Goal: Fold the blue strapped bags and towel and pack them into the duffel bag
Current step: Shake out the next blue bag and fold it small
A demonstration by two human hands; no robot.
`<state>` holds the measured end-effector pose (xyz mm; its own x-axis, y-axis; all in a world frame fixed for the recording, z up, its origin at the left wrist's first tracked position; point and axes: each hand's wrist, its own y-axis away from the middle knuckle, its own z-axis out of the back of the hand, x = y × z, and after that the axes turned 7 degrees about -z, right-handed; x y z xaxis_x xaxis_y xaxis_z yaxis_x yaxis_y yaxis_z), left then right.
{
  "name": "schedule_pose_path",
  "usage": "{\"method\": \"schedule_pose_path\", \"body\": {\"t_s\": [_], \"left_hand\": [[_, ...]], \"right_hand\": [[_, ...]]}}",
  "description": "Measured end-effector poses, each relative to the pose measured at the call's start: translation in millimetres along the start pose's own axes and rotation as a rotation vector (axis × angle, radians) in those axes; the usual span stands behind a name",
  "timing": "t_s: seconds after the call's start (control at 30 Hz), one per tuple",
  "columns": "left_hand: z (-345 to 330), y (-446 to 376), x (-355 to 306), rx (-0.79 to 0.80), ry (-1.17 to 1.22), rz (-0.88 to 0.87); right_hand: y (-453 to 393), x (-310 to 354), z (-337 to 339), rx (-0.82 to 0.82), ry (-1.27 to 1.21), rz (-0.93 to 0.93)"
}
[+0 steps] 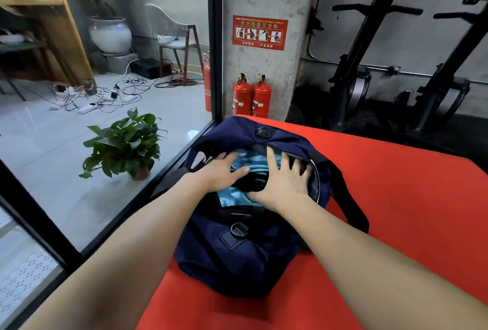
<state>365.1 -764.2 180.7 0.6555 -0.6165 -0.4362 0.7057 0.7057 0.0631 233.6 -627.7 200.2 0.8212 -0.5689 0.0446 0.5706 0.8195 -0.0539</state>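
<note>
Plant [124, 142] on floor at left, behind glass. Duffel [245, 248] on red mat [396, 197], mouth open. L hand [224, 171] flat, fingers spread, pressing blue fabric [237, 195] w/ black strap inside duffel. R hand [285, 184] likewise flat, just beside L, not gripping. Extinguishers [252, 96] by pillar behind.

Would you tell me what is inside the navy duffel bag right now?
Shiny light-blue fabric with a black strap, pressed down by the left hand and right hand. Anything beneath is covered.
</note>
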Motion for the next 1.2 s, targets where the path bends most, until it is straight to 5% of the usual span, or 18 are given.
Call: {"method": "schedule_pose_path", "body": {"t_s": [0.2, 0.63, 0.9, 1.2], "left_hand": [[-1, -3, 5, 0.034, -0.015, 0.083], [31, 79, -54, -0.084, -0.158, 0.025], [18, 136, -198, -0.064, -0.211, -0.202], [-82, 191, -414, 0.035, -0.222, -0.524]], "right_hand": [[1, -8, -9, 0.166, -0.021, -0.022], [68, -53, 61, 0.119, -0.463, 0.18], [156, -191, 103, 0.013, -0.474, 0.033], [280, -390, 118, -0.068, -0.436, -0.213]]}}
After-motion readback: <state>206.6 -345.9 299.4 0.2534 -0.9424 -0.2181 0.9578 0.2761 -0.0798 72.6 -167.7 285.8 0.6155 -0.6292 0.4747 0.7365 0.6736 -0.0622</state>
